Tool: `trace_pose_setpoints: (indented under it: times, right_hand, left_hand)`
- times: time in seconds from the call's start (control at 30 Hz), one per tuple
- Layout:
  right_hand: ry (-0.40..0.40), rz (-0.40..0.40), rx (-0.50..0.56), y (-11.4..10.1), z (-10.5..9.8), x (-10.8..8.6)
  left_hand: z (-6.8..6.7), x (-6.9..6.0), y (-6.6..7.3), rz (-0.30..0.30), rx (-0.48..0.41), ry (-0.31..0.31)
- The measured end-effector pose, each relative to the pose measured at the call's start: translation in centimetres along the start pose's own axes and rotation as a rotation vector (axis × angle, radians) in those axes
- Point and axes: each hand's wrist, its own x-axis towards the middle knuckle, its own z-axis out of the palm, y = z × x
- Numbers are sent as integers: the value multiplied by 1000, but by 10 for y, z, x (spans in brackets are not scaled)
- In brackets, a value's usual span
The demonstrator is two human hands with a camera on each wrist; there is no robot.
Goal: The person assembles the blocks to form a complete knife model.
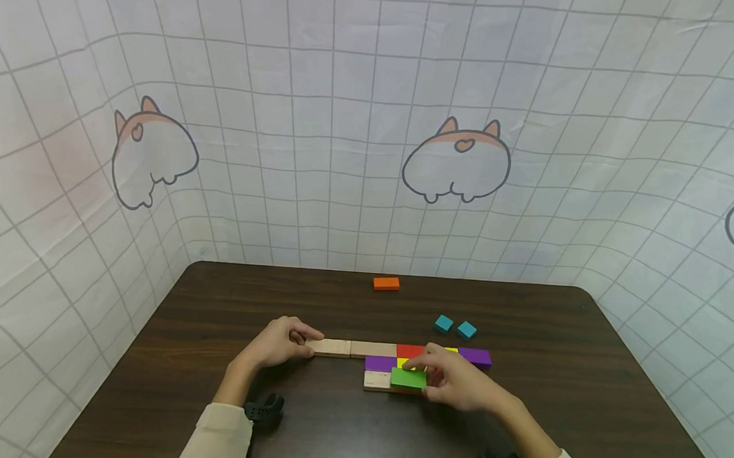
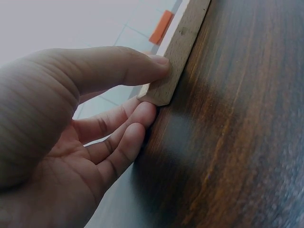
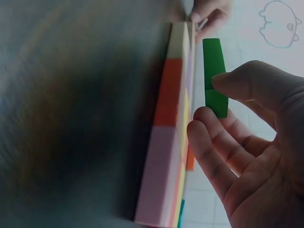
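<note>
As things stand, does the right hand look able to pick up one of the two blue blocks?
Probably not yet: the right hand pinches the green block, so it looks busy. Otherwise the way seems free: the blue blocks lie uncovered beyond the long block row.

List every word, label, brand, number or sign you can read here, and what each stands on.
No readable text.
White grid-patterned wall covering: cartoon animal drawings, no letters.
Green rectangular block in the right hand: no lettering.
Pale rectangular wooden block beside it: any marks too small to read.
</note>
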Motion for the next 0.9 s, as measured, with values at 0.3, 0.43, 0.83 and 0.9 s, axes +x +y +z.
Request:
trace_pose_setpoints:
  times: [0.3, 0.43, 0.83, 0.9]
  right_hand:
    - [-44, -16, 48, -6, 19, 4]
    - [-51, 1, 25, -11, 22, 7]
    - [-63, -2, -54, -18, 30, 15]
    - [-62, -2, -69, -20, 31, 16]
  left_hand:
    - [-1, -1, 0, -1, -4, 1]
    - [-1, -1, 0, -2, -10, 0]
    - [-1, 0, 0, 1, -10, -4]
    - [-1, 0, 0, 1, -11, -4]
